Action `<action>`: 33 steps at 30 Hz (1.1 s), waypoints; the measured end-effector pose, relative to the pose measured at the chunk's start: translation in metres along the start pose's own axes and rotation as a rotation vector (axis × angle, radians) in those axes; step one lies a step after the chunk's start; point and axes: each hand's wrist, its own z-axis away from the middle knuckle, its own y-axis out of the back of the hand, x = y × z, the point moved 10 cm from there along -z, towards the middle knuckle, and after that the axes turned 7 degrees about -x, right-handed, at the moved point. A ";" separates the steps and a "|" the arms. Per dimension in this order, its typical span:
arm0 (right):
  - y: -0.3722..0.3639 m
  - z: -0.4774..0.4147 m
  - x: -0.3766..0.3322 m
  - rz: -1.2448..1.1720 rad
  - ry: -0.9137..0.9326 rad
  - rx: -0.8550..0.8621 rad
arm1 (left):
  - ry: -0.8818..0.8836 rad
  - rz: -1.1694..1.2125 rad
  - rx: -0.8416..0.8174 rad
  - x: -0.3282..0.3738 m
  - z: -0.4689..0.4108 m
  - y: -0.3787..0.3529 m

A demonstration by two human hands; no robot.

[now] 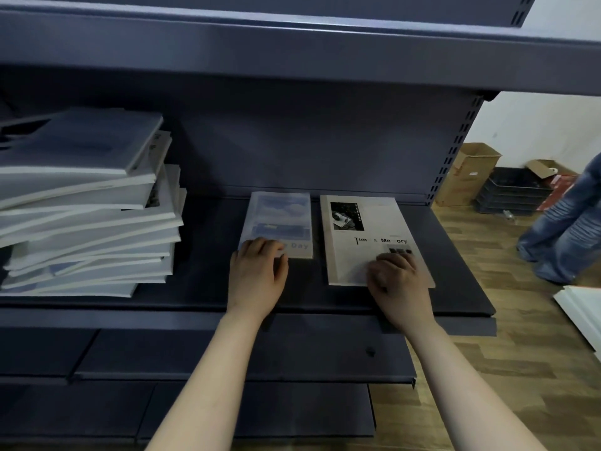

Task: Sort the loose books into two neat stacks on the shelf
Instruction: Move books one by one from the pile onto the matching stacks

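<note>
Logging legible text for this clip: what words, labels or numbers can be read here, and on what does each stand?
"Tim & Me ory" on the larger book, letters partly lost to glare; right hand rests on its near edge.
"Day" on the smaller book; left hand hides the rest.
Vertical line beside the larger book's photo: too small to read.
Covers in the loose pile: blurred.
Label on the cardboard box: unreadable.

Right of centre in the frame, the larger grey book (367,236) carries black cover lettering that reads "Tim & Me ory", with gaps where some letters do not show. Just to its left, the smaller blue-and-white book (279,222) shows the pale word "Day" at its lower right corner; the left hand (257,275) covers whatever stands before that word.
</note>
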 end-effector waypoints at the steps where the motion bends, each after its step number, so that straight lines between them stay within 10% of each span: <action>1: -0.005 -0.003 -0.011 -0.024 0.037 -0.020 | -0.008 0.019 0.017 0.000 -0.003 0.009; 16: -0.083 -0.030 -0.125 -0.198 0.078 -0.199 | -0.122 0.041 0.337 -0.044 -0.013 0.198; 33: -0.108 -0.034 -0.175 -0.138 0.033 -0.201 | 0.446 -0.242 0.223 -0.201 -0.032 0.266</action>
